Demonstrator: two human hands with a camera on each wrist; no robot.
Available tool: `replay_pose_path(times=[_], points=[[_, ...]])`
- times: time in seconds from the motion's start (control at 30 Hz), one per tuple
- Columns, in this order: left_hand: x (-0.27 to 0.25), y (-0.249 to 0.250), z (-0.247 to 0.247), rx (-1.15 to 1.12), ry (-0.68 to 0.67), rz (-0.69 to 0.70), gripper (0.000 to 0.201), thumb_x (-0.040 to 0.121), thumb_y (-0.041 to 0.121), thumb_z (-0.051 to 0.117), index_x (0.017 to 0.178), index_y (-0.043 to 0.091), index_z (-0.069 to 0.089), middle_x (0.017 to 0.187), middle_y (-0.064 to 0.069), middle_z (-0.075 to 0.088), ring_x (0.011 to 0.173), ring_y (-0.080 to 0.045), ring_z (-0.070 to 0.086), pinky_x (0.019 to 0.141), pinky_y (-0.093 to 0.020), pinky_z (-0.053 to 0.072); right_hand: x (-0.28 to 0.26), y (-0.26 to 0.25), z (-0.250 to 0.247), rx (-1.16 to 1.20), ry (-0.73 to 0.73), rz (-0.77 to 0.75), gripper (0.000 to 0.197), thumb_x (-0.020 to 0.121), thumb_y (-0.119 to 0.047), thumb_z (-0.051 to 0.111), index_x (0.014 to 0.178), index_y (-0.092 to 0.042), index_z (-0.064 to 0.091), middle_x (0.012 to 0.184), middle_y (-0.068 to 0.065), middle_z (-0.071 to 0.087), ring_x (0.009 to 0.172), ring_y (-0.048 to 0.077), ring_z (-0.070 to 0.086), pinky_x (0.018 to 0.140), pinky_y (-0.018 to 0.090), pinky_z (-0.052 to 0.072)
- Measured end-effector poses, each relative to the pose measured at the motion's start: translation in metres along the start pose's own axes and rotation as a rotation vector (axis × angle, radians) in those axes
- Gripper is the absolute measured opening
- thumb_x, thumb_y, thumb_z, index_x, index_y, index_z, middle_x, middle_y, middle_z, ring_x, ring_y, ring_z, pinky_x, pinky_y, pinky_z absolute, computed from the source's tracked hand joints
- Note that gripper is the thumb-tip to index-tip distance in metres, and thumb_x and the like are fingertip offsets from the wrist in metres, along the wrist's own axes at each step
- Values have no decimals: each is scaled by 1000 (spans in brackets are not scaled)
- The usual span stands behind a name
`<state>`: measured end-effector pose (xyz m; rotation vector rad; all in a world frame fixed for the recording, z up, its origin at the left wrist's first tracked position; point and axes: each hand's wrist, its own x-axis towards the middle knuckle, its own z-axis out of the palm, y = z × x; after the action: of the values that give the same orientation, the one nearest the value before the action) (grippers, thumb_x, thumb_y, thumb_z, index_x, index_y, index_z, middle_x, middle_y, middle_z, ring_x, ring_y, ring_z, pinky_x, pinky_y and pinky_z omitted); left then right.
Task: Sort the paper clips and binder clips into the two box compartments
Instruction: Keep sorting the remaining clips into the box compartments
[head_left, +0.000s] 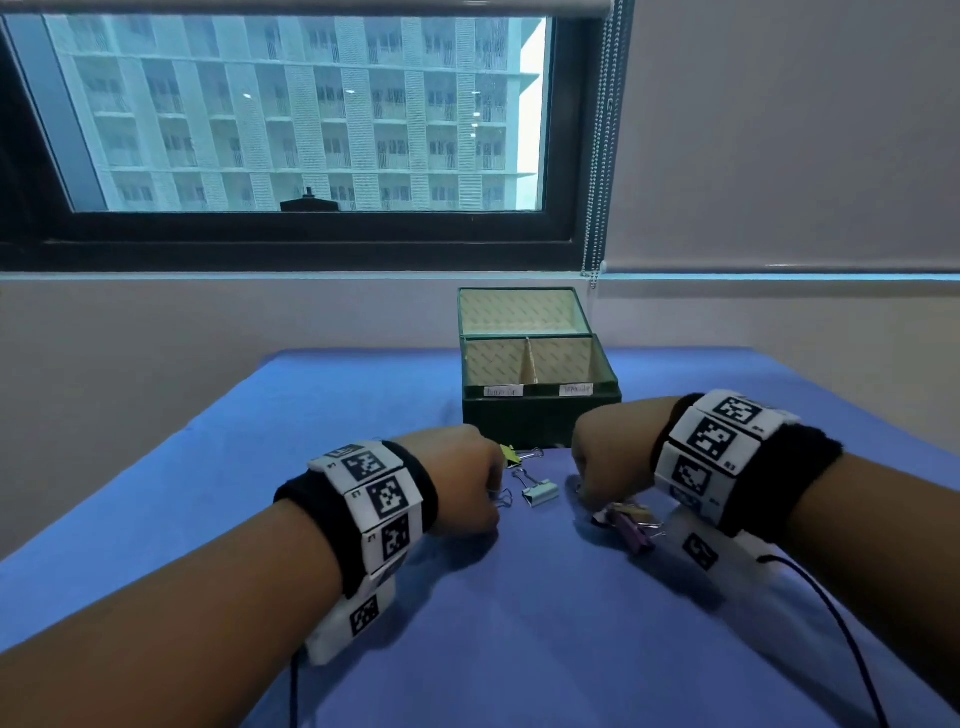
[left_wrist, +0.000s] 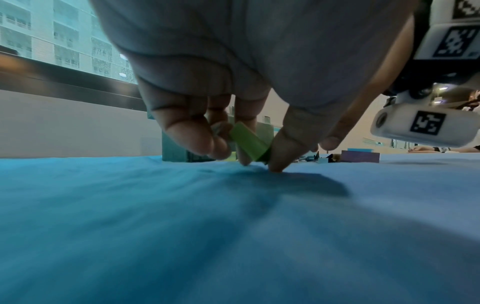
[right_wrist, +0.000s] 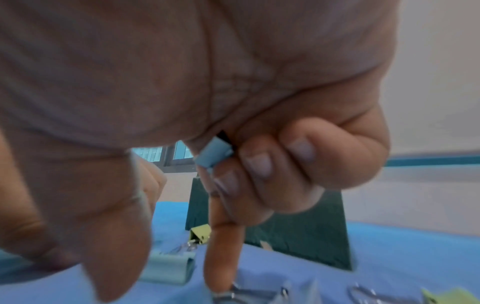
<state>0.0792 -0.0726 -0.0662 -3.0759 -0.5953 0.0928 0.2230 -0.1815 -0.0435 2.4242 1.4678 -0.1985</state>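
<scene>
Both wrist views reveal what the head view hides: left hand (left_wrist: 233, 86) fingers pinching a green binder clip (left_wrist: 249, 144), right hand (right_wrist: 233, 102) seemingly clutching a blue clip (right_wrist: 214, 152).

Head view: above and behind, facing forward-down over the blue table (head_left: 519, 623) toward the green box (head_left: 540, 415). Wrist views: very near, under each palm, low over the table, both sharing that box.

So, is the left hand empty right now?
No, the left hand's fingers are pinching a green binder clip just above the blue cloth.
</scene>
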Motion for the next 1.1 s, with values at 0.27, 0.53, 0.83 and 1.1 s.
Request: replay_pose_path(times=[0.27,0.53,0.83,1.1], points=[[4,-1,3,-55,13,20,15,86,39,59,92,25,61,107,3,49,91,-22,59,85,-36,53,-6,-11,2,-151,-67,-63,25,78,-30,67,88,-8,73,64,0,52,51,15,41,47,20,34],[1,3,2,-170,15,87,20,88,25,51,108,27,52,92,8,56,86,-20,55,75,-30,48,19,-1,-55,189,432,-55,16,84,-28,61,97,-19,62,95,-2,62,81,16,55,65,26,43],[3,4,6,-122,-127,40,63,86,52,57,143,51,29,135,7,54,118,-22,54,97,-31,43,40,10,-50,203,428,-30,69,80,-32,71,142,-27,41,143,5,42,126,26,48,103,40,44],[11,2,4,-101,-48,52,38,83,51,64,118,41,52,113,8,61,91,-16,55,85,-29,49,-35,80,6,105,123,25,28,90,-22,62,118,-23,59,118,-5,60,104,18,59,92,35,49]])
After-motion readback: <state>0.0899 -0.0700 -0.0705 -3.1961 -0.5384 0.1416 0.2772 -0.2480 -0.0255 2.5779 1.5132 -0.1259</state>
